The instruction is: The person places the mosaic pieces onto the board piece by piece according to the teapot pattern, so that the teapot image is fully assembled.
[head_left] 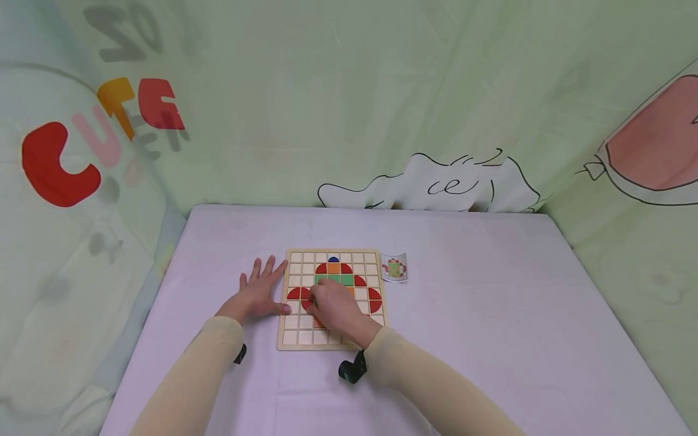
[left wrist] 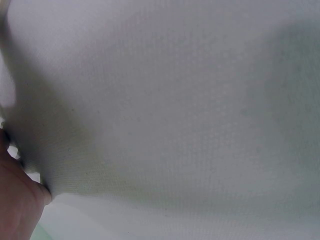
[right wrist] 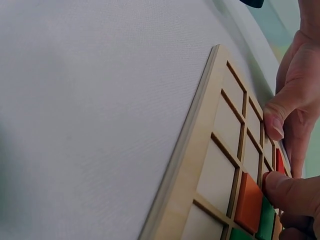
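A square wooden grid board [head_left: 327,347] lies on the table with coloured pieces set in its cells. My right hand [head_left: 340,309] is over the middle of the board, fingers curled. Its thumb and forefinger pinch at a red rounded piece [head_left: 305,301], whose right side they partly hide. In the right wrist view the thumb [right wrist: 285,190] presses close beside a green square piece [right wrist: 266,220] and an orange square piece [right wrist: 248,202]. At the board's left edge my left hand [head_left: 259,293] is spread, thumb and forefinger touching the frame.
A small picture card [head_left: 394,267] with a coloured pattern lies against the board's right side. A pale lilac cloth [head_left: 491,315] covers the table. Printed curtains [head_left: 272,121] hang behind and at both sides. The left wrist view shows mostly cloth.
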Demonstrator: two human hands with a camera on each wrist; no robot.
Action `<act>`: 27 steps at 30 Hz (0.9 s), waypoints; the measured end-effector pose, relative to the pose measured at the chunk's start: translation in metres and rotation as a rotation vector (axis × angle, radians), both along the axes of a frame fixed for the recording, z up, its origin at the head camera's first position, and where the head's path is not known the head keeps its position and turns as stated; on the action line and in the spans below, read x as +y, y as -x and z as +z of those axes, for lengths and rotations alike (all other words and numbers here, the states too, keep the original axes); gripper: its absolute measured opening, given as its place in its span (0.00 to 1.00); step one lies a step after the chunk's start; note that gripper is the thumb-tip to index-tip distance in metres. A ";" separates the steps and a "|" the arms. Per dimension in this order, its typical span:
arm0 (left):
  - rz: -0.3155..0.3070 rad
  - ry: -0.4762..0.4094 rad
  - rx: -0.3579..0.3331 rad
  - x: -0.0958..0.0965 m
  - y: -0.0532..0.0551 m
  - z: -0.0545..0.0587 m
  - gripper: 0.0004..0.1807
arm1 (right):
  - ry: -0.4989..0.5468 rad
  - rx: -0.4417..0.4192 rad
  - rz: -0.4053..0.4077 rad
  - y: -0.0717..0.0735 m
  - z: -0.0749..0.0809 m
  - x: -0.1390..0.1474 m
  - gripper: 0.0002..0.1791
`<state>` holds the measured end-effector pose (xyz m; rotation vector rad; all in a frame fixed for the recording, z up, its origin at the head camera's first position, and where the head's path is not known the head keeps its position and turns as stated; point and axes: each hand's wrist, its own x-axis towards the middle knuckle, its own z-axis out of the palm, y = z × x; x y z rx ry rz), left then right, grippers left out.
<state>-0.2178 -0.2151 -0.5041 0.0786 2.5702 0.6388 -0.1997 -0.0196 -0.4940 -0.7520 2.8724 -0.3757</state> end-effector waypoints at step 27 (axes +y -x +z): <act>-0.030 -0.009 -0.049 -0.006 -0.011 -0.022 0.62 | 0.250 -0.116 -0.210 -0.023 -0.001 0.098 0.19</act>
